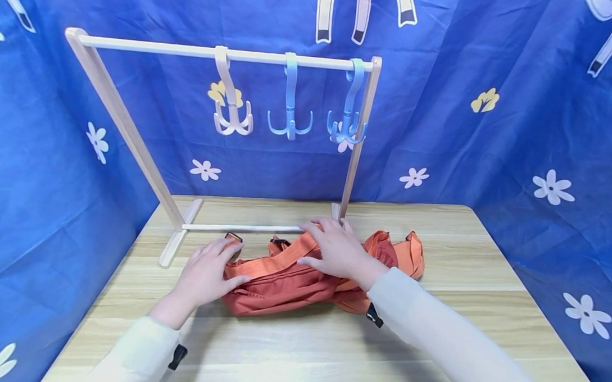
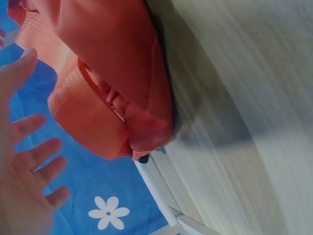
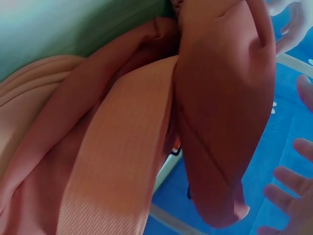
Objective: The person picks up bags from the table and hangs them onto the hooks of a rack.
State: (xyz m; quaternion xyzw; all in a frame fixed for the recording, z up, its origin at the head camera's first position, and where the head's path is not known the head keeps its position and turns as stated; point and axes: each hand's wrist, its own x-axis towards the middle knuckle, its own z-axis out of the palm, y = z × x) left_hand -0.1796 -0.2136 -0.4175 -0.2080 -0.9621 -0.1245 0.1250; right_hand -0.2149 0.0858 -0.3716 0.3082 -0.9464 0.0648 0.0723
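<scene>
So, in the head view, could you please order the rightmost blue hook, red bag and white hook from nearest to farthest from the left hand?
1. Red bag, just right of the left hand.
2. White hook, leftmost on the rail.
3. Rightmost blue hook, rail's right end.

In front of me a soft rust-red bag point(image 1: 284, 297) lies slumped lengthwise across the surface point(image 1: 466, 286), its fabric creased. A wide, ribbed orange strap point(image 1: 268, 265) runs loosely along its top. The end to my right is bunched into lighter orange folds point(image 1: 408, 257), and a black buckle point(image 1: 375, 315) pokes out on the side nearer me.
</scene>
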